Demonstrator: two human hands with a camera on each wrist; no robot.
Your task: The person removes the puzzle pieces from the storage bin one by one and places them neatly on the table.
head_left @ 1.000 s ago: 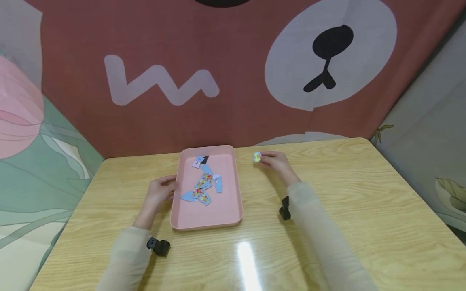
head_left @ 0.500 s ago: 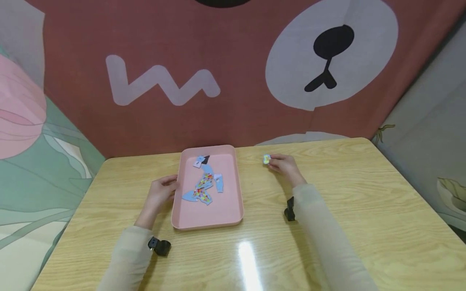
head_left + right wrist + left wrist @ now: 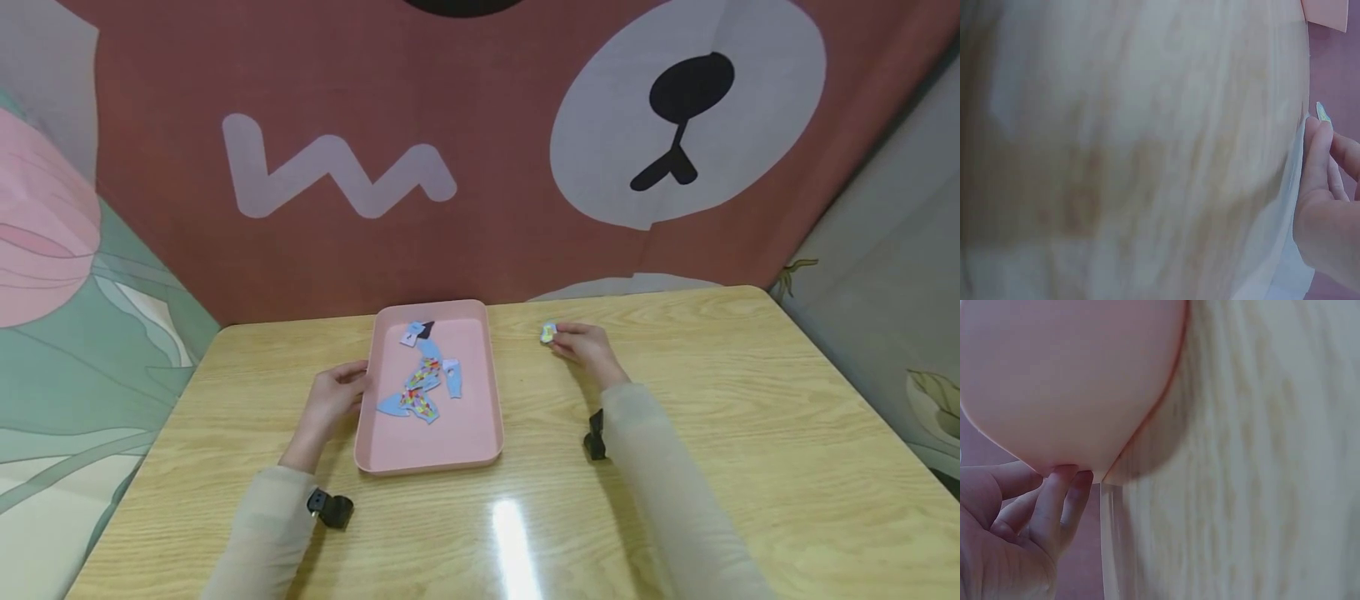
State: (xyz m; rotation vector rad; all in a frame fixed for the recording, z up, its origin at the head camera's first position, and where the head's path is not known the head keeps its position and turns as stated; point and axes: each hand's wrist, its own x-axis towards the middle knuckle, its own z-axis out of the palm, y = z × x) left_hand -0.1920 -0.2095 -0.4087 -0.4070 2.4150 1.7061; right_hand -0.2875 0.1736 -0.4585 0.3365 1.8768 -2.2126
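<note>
A pink tray (image 3: 427, 452) lies on the table with flat light-blue pieces (image 3: 429, 350) in it, some covered in multicoloured patches. At its left side, my left hand (image 3: 333, 396) touches the outer wall with its fingertips; the left wrist view shows those fingers (image 3: 1047, 509) slightly bent against the tray. To the right of the tray, my right hand (image 3: 588, 350) pinches a small flat light-blue piece with a yellow print (image 3: 548, 333) between thumb and fingers. In the right wrist view only the edge of that piece (image 3: 1321, 112) sticks out past the fingertips.
The wooden table (image 3: 720, 417) extends on both sides of the tray. Behind its far edge hangs a reddish-brown curtain (image 3: 495, 242) with a printed bear face. Each wrist carries a small black camera, the left (image 3: 330, 508) and the right (image 3: 595, 437).
My right hand has moved a little right and toward me, away from the tray, with the small piece still pinched. The left hand and the tray stay in place.
</note>
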